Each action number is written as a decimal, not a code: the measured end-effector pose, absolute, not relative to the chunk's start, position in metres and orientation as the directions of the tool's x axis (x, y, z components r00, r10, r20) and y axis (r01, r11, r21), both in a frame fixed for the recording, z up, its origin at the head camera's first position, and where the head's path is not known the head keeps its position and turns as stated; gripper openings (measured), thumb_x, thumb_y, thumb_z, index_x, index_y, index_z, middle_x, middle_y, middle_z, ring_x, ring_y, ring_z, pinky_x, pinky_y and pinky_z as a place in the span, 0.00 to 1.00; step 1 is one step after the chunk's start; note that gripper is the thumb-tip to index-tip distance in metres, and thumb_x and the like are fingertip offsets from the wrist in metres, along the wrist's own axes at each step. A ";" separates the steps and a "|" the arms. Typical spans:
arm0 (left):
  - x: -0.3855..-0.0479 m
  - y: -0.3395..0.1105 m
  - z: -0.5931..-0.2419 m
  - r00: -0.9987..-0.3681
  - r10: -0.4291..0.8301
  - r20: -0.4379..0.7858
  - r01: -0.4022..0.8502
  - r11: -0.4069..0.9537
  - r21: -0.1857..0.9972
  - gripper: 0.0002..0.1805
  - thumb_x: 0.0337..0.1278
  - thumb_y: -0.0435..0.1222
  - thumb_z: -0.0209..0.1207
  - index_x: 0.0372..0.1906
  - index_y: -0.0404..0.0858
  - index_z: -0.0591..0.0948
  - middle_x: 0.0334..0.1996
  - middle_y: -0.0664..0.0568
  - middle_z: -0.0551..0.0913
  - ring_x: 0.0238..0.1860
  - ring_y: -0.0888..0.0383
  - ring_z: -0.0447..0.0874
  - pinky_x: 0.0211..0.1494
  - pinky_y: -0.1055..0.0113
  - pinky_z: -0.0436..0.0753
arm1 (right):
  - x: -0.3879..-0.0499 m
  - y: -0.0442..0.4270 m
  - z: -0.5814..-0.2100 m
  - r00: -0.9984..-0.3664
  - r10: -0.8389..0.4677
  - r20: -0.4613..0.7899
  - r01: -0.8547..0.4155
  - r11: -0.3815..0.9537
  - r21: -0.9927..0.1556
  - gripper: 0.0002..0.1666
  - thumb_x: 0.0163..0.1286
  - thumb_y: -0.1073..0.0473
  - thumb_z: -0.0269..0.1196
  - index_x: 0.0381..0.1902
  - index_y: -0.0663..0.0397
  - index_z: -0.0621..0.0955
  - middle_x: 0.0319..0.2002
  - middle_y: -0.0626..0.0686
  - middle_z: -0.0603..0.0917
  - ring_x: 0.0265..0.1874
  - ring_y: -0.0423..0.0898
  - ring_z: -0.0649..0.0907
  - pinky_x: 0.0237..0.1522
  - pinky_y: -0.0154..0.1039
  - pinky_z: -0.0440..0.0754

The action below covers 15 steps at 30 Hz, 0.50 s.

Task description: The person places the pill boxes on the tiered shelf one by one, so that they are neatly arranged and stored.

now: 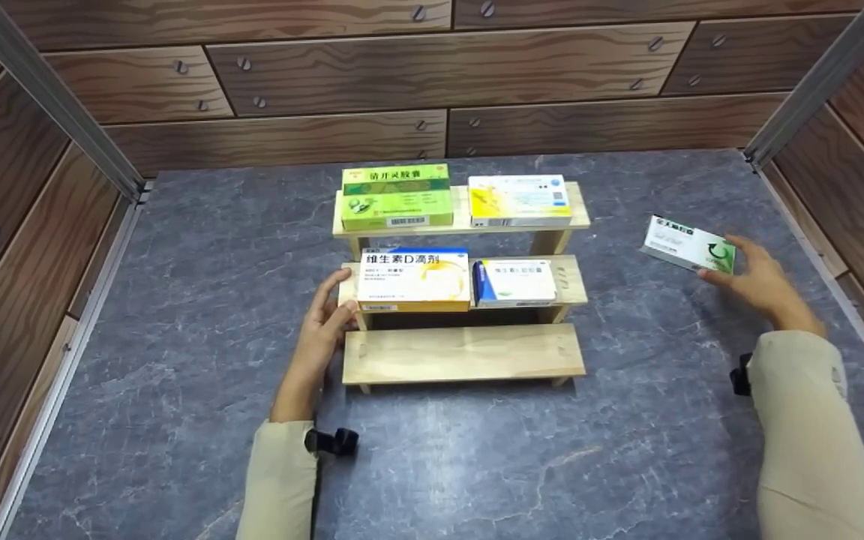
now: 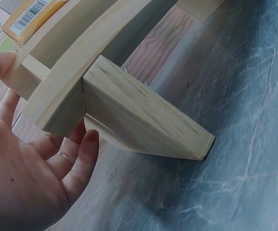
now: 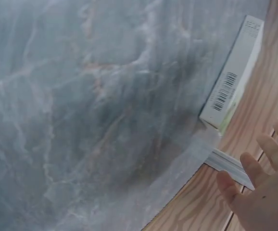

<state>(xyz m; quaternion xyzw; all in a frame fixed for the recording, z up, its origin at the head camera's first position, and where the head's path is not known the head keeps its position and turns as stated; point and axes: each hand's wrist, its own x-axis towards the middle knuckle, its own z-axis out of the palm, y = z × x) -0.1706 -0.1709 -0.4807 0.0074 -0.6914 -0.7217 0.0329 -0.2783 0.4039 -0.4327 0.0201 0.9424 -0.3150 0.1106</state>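
Note:
My left hand (image 1: 319, 322) grips the left end of the middle board of a three-step wooden display stand (image 1: 465, 352); in the left wrist view the fingers of this hand (image 2: 33, 183) curl round the board end, some partly hidden behind it. My right hand (image 1: 766, 285) is over the right end of a white-and-green medicine box (image 1: 687, 244). In the right wrist view the box (image 3: 230, 77) appears to lie flat on the tabletop, barcode side showing. There the fingers of my right hand (image 3: 264, 187) are straight and spread, with a visible gap to the box.
A green medicine box (image 1: 397, 196) and a yellow-and-white box (image 1: 518, 200) lie on the top board. The middle board carries a vitamin D drops box (image 1: 413, 277) and a smaller white-and-blue box (image 1: 516, 283). Wood-patterned walls (image 1: 432, 67) surround the grey marbled tabletop (image 1: 447, 465).

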 end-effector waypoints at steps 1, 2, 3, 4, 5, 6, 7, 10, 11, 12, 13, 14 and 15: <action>-0.170 -0.171 -0.480 -0.998 -0.058 0.037 0.040 -0.047 0.998 0.28 0.66 0.32 0.52 0.70 0.38 0.63 0.32 0.55 0.76 0.30 0.62 0.74 0.37 0.71 0.76 | -0.279 0.404 -0.434 -0.973 -0.039 -0.230 0.107 0.802 -0.587 0.56 0.68 0.43 0.60 0.75 0.68 0.43 0.70 0.80 0.41 0.69 0.79 0.44 0.64 0.74 0.46; -0.170 -0.171 -0.480 -0.998 -0.058 0.038 0.041 -0.050 0.998 0.28 0.65 0.32 0.52 0.70 0.38 0.63 0.32 0.55 0.76 0.30 0.62 0.74 0.37 0.71 0.76 | -0.279 0.405 -0.435 -0.970 -0.043 -0.239 0.108 0.803 -0.586 0.56 0.68 0.43 0.60 0.75 0.68 0.42 0.70 0.80 0.41 0.69 0.79 0.45 0.64 0.74 0.46; -0.170 -0.171 -0.480 -0.998 -0.058 0.040 0.042 -0.048 0.998 0.28 0.65 0.32 0.52 0.70 0.38 0.63 0.32 0.55 0.77 0.30 0.62 0.75 0.37 0.71 0.76 | -0.279 0.405 -0.435 -0.969 -0.047 -0.244 0.109 0.803 -0.586 0.56 0.68 0.44 0.61 0.74 0.69 0.42 0.70 0.81 0.41 0.68 0.79 0.45 0.64 0.74 0.47; -0.170 -0.171 -0.480 -0.997 -0.058 0.040 0.043 -0.048 0.998 0.28 0.65 0.32 0.52 0.70 0.38 0.63 0.33 0.55 0.77 0.30 0.62 0.75 0.38 0.71 0.76 | -0.280 0.406 -0.436 -0.968 -0.049 -0.244 0.106 0.806 -0.583 0.56 0.68 0.45 0.61 0.74 0.69 0.43 0.70 0.81 0.42 0.68 0.79 0.47 0.64 0.74 0.47; -0.170 -0.171 -0.480 -0.997 -0.058 0.041 0.044 -0.049 0.998 0.28 0.65 0.32 0.52 0.70 0.38 0.63 0.34 0.55 0.78 0.31 0.62 0.75 0.38 0.70 0.77 | -0.280 0.407 -0.437 -0.969 -0.052 -0.243 0.102 0.807 -0.582 0.56 0.68 0.46 0.61 0.74 0.69 0.43 0.69 0.82 0.42 0.68 0.80 0.47 0.64 0.74 0.48; -0.170 -0.171 -0.480 -0.997 -0.060 0.043 0.045 -0.048 0.998 0.28 0.65 0.32 0.52 0.70 0.38 0.63 0.35 0.55 0.79 0.31 0.62 0.75 0.39 0.69 0.77 | -0.281 0.408 -0.437 -0.971 -0.055 -0.234 0.093 0.812 -0.577 0.55 0.67 0.47 0.62 0.74 0.70 0.44 0.69 0.82 0.44 0.67 0.80 0.48 0.64 0.74 0.48; -0.170 -0.171 -0.480 -0.997 -0.058 0.046 0.049 -0.049 0.998 0.28 0.65 0.32 0.52 0.70 0.38 0.63 0.36 0.55 0.79 0.32 0.62 0.75 0.39 0.69 0.77 | -0.282 0.409 -0.438 -0.973 -0.057 -0.225 0.085 0.814 -0.575 0.54 0.67 0.48 0.62 0.73 0.71 0.45 0.69 0.82 0.44 0.67 0.80 0.49 0.63 0.74 0.49; -0.171 -0.171 -0.480 -0.997 -0.053 0.058 0.060 -0.048 0.997 0.29 0.65 0.32 0.52 0.70 0.38 0.63 0.39 0.54 0.80 0.33 0.63 0.76 0.40 0.67 0.77 | -0.286 0.413 -0.437 -0.974 -0.058 -0.217 0.077 0.823 -0.563 0.54 0.67 0.49 0.62 0.73 0.72 0.45 0.70 0.81 0.42 0.68 0.80 0.46 0.63 0.75 0.46; -0.171 -0.171 -0.480 -0.997 -0.051 0.063 0.065 -0.047 0.997 0.29 0.65 0.32 0.52 0.70 0.38 0.63 0.40 0.53 0.81 0.33 0.63 0.76 0.41 0.67 0.77 | -0.287 0.414 -0.436 -0.974 -0.057 -0.221 0.078 0.826 -0.558 0.54 0.67 0.48 0.62 0.73 0.72 0.45 0.70 0.80 0.40 0.68 0.80 0.44 0.63 0.76 0.43; -0.171 -0.171 -0.480 -0.997 -0.050 0.066 0.068 -0.045 0.997 0.29 0.65 0.32 0.52 0.70 0.38 0.63 0.41 0.53 0.81 0.34 0.63 0.76 0.41 0.67 0.77 | -0.289 0.414 -0.435 -0.973 -0.055 -0.224 0.079 0.832 -0.549 0.55 0.67 0.48 0.62 0.73 0.71 0.44 0.71 0.79 0.39 0.68 0.80 0.43 0.62 0.77 0.41; -0.171 -0.171 -0.480 -0.996 -0.048 0.068 0.070 -0.043 0.997 0.29 0.65 0.32 0.52 0.70 0.38 0.63 0.41 0.52 0.80 0.34 0.63 0.76 0.41 0.67 0.77 | -0.290 0.415 -0.434 -0.972 -0.051 -0.231 0.085 0.836 -0.542 0.56 0.67 0.47 0.62 0.73 0.71 0.43 0.71 0.78 0.37 0.68 0.80 0.41 0.62 0.78 0.39; -0.171 -0.171 -0.481 -0.996 -0.048 0.070 0.072 -0.043 0.996 0.29 0.65 0.32 0.52 0.70 0.38 0.63 0.41 0.51 0.80 0.34 0.63 0.76 0.41 0.67 0.77 | -0.291 0.415 -0.433 -0.969 -0.046 -0.242 0.092 0.843 -0.530 0.57 0.67 0.46 0.62 0.74 0.70 0.42 0.71 0.76 0.35 0.68 0.79 0.40 0.61 0.78 0.37; -0.171 -0.172 -0.481 -0.996 -0.049 0.072 0.074 -0.044 0.996 0.29 0.65 0.32 0.52 0.70 0.38 0.63 0.42 0.51 0.80 0.34 0.62 0.77 0.40 0.68 0.77 | -0.293 0.416 -0.432 -0.967 -0.043 -0.251 0.097 0.850 -0.518 0.58 0.67 0.44 0.61 0.74 0.69 0.42 0.72 0.76 0.34 0.68 0.79 0.39 0.60 0.79 0.36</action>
